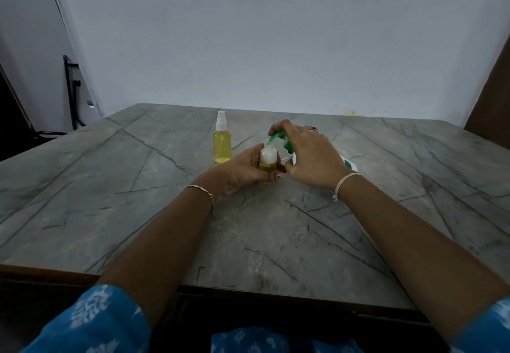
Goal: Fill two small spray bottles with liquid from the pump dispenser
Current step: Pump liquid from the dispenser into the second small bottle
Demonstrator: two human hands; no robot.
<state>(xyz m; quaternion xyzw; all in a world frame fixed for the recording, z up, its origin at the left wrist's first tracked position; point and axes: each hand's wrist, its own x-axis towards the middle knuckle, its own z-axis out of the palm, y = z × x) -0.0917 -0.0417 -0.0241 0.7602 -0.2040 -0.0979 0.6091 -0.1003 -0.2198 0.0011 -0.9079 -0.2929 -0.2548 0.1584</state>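
Past blue sleeves (91,322), the left hand (242,171) gripped the upright spray bottle (267,159), mouth directly under the green spout (273,137) of the pump dispenser (348,164), the right hand (306,156) curled over its head.

Filled spray bottle (222,142): small and clear, yellow liquid up to its shoulder, white spray top fitted. It stands upright on the table (138,187), to the left of and beyond the other two things, and touches neither.
Open spray bottle (267,159): small and clear, with no spray top. It is upright, with yellow liquid in the lower part and a pale upper part. The left hand (245,170) grips it around the sides.
Pump dispenser (289,147): green pump head on a white body with a green mark. It is mostly hidden under the right hand (306,156), which curls over the head. The spout sits right at the open spray bottle's mouth.
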